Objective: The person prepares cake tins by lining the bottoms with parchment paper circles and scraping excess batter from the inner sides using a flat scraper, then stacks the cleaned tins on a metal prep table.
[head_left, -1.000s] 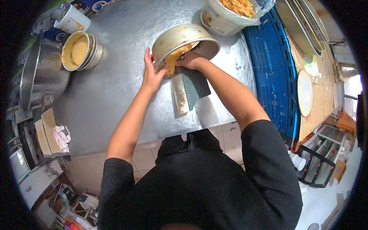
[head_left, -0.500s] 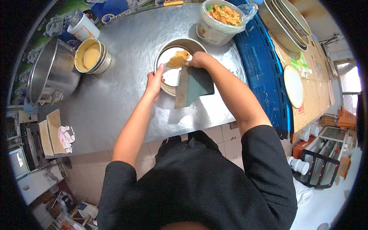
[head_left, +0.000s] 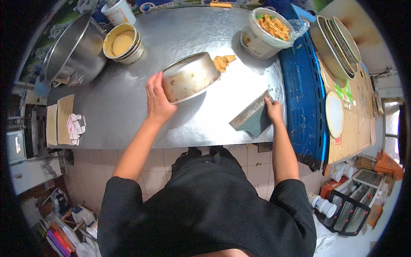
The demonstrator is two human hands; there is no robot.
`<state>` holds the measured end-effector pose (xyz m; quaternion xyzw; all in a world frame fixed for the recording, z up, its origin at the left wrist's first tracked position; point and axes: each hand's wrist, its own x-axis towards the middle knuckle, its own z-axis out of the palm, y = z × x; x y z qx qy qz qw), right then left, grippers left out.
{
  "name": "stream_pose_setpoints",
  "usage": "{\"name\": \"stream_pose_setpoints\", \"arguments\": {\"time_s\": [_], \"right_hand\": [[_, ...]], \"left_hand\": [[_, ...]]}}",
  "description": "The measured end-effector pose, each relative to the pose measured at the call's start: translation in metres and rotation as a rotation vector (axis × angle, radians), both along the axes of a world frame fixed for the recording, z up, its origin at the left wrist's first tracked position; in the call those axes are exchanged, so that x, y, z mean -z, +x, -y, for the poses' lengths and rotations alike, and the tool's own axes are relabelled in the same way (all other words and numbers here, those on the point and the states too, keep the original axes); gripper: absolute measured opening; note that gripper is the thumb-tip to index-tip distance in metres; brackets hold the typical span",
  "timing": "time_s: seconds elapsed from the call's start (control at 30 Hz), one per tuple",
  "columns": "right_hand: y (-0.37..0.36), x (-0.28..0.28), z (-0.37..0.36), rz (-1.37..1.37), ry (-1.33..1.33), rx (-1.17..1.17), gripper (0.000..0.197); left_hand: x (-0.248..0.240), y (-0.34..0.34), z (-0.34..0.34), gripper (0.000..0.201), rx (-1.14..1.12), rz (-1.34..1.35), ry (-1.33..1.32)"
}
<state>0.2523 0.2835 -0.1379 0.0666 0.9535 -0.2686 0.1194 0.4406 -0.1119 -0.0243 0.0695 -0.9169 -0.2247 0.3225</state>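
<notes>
My left hand (head_left: 159, 99) grips the near-left side of a round metal cake tin (head_left: 190, 77), which is tipped over toward the right with its browned outer wall facing me. At the tin's far right edge, a yellow-brown crumpled piece of cake or dough (head_left: 224, 62) pokes out over the table; how much remains inside is hidden. Off to the right, low over the near table edge, my right hand (head_left: 275, 111) is closed on a wide scraper (head_left: 256, 115) with a dark green body and a worn straight edge. The scraper is apart from the tin.
A white bucket (head_left: 261, 45) of yellow-brown scraps stands far right, beside a blue crate-like surface (head_left: 302, 98). At left are stacked tins with yellow contents (head_left: 124, 47), a large steel bowl (head_left: 79, 53) and a pink cloth (head_left: 75, 128). An orange-handled tool (head_left: 220, 5) lies at the far edge.
The tin has gone from standing open-side up to tipped over rightward in my left hand. My right hand has drawn the scraper out of the tin, to the right and nearer.
</notes>
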Motion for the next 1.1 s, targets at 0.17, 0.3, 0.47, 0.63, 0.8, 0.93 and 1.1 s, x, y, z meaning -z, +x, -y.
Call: {"name": "stream_pose_setpoints", "arguments": {"time_s": [0.17,0.3,0.47,0.63,0.8,0.93,1.1], "right_hand": [[0.022,-0.007,0.03,-0.264,-0.095,0.049,0.05],[0.03,0.001,0.043,-0.367,-0.14,-0.048,0.051],[0.05,-0.07,0.122,-0.455,-0.752,0.079,0.056],[0.074,-0.141,0.191,0.128,-1.269,-0.338,0.065],[0.047,-0.162,0.063,-0.436,-1.354,0.192,0.062],[0.04,-0.17,-0.039,-0.416,-1.871,0.713,0.061],[0.027,-0.167,-0.056,-0.672,-1.745,0.8,0.035]], "left_hand": [[0.055,0.034,0.007,0.083,0.041,0.038,-0.288],[0.055,0.034,0.016,0.077,0.077,-0.025,-0.196],[0.008,0.031,0.016,0.073,0.088,-0.178,-0.295],[-0.017,0.013,0.005,0.066,0.303,-0.217,-0.372],[-0.027,0.019,0.045,0.07,-0.208,-0.13,0.425],[-0.012,0.025,0.054,0.045,-0.169,-0.064,1.316],[-0.013,-0.005,-0.002,0.039,-0.098,0.148,1.579]]}}
